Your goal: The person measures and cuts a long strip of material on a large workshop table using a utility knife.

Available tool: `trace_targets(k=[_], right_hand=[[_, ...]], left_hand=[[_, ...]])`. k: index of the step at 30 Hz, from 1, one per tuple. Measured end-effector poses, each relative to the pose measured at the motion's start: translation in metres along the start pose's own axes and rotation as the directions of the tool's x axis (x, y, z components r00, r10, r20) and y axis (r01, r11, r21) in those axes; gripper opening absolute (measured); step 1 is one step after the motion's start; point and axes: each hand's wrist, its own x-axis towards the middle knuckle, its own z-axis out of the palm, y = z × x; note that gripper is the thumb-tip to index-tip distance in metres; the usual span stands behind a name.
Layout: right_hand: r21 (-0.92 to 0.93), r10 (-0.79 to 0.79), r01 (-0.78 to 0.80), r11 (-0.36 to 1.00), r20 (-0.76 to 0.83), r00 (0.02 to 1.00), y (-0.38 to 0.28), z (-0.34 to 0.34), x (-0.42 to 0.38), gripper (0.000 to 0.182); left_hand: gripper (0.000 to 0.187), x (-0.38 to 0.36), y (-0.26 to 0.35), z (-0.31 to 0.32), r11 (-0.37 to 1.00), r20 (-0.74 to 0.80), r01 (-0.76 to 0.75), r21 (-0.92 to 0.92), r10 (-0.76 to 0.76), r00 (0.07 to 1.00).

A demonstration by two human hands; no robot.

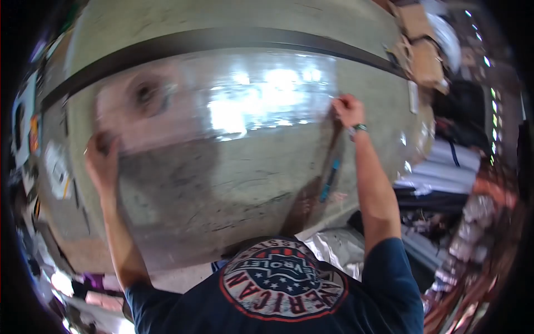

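A clear, glossy plastic sheet (189, 106) lies across the worktable (256, 195), throwing back bright glare over its right half. A dark round blotch shows through or on its left part. My left hand (104, 161) has its fingers closed on the sheet's lower left corner. At the right edge of the sheet, my right hand (349, 109) pinches the plastic between thumb and fingers, a wristband at its wrist. Below that hand, a slim tool with a blue and black body (329, 181) rests on the table.
A long dark bar (222, 42) spans the table beyond the sheet. Cardboard pieces (427, 58) are at the far right corner. Rolls of pale material (445, 164) sit off the right side, and a clear plastic packet (57, 167) lies at the left edge.
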Motion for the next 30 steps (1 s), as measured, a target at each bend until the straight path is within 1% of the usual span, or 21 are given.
trace_targets(k=[1,2,4,5,8,9,12,15,18,21,23,24,25,26,27,28,29,30], right_hand=[[-0.001,0.036,-0.036,0.999,-0.020,0.999,-0.008,0.001,-0.004,0.023],[0.011,0.061,-0.061,0.998,-0.034,0.998,-0.014,0.002,-0.003,0.023],[0.003,0.027,-0.027,1.000,-0.079,0.997,-0.005,0.001,-0.004,0.024],[0.010,0.005,-0.004,1.000,-0.091,0.996,-0.002,0.008,-0.002,0.025],[0.199,0.009,0.014,0.980,-0.116,0.993,0.011,0.012,0.001,0.027],[0.124,0.023,-0.001,0.992,-0.175,0.984,0.005,0.011,-0.002,0.027],[0.247,0.104,-0.030,0.968,-0.289,0.952,0.001,0.004,-0.011,0.027],[0.259,0.141,-0.053,0.964,-0.335,0.932,0.032,-0.004,-0.021,0.026],[0.295,0.166,-0.037,0.955,-0.424,0.890,0.024,-0.027,-0.058,0.026],[0.111,0.080,-0.034,0.993,-0.433,0.898,-0.003,-0.049,-0.133,0.026],[0.053,0.143,-0.133,0.990,-0.327,0.934,-0.001,-0.043,-0.189,0.030],[0.021,0.154,-0.154,0.988,-0.295,0.943,-0.009,-0.037,-0.218,0.039],[-0.026,0.151,-0.162,0.986,-0.243,0.958,-0.013,-0.031,-0.242,0.043],[-0.100,0.222,-0.235,0.967,-0.132,0.966,-0.023,-0.030,-0.260,0.049],[-0.140,0.207,-0.221,0.965,-0.104,0.973,-0.021,-0.020,-0.272,0.049],[-0.174,0.188,-0.200,0.964,-0.082,0.979,-0.017,-0.012,-0.279,0.050],[-0.159,0.183,-0.193,0.968,-0.076,0.980,-0.018,-0.009,-0.281,0.050],[-0.145,0.173,-0.182,0.973,-0.070,0.982,-0.019,-0.008,-0.282,0.050]], left_hand=[[0.044,-0.004,0.013,-0.003,0.998,-0.034,-0.016,0.057,0.018,0.999],[0.043,-0.005,0.016,0.005,1.000,-0.053,-0.007,0.028,0.009,0.999],[0.041,-0.011,0.016,0.009,1.000,-0.114,0.026,0.015,-0.024,0.993],[0.036,-0.014,0.015,0.012,0.998,-0.173,-0.046,0.035,0.051,0.984],[0.038,-0.018,0.022,0.008,0.999,-0.201,-0.044,0.016,0.046,0.978],[0.034,-0.019,0.025,0.007,0.999,-0.202,0.019,-0.027,-0.024,0.979],[0.030,-0.024,0.018,0.009,0.994,-0.253,0.064,-0.091,-0.085,0.964],[0.029,-0.026,0.019,0.009,1.000,-0.205,0.006,0.006,-0.005,0.979],[0.030,-0.021,-0.010,0.006,0.948,-0.199,-0.079,-0.307,0.017,0.980],[0.031,-0.040,0.012,-0.006,0.955,-0.336,-0.037,-0.295,-0.068,0.939],[0.030,-0.064,0.027,-0.005,0.971,-0.313,-0.011,-0.240,-0.067,0.947],[0.030,-0.087,0.032,-0.004,0.979,-0.293,0.012,-0.206,-0.073,0.953],[0.027,-0.110,0.044,0.007,0.978,-0.288,-0.077,-0.193,0.018,0.957],[0.025,-0.139,0.073,0.014,0.983,-0.202,-0.153,-0.103,0.130,0.971],[0.023,-0.168,0.108,0.022,0.970,-0.113,-0.241,-0.019,0.238,0.965],[0.024,-0.200,0.143,0.036,0.965,0.009,-0.236,-0.115,0.238,0.971],[0.028,-0.231,0.170,0.053,0.956,0.115,-0.263,-0.132,0.279,0.953],[0.038,-0.256,0.196,0.069,0.902,0.238,-0.394,-0.176,0.427,0.872]])
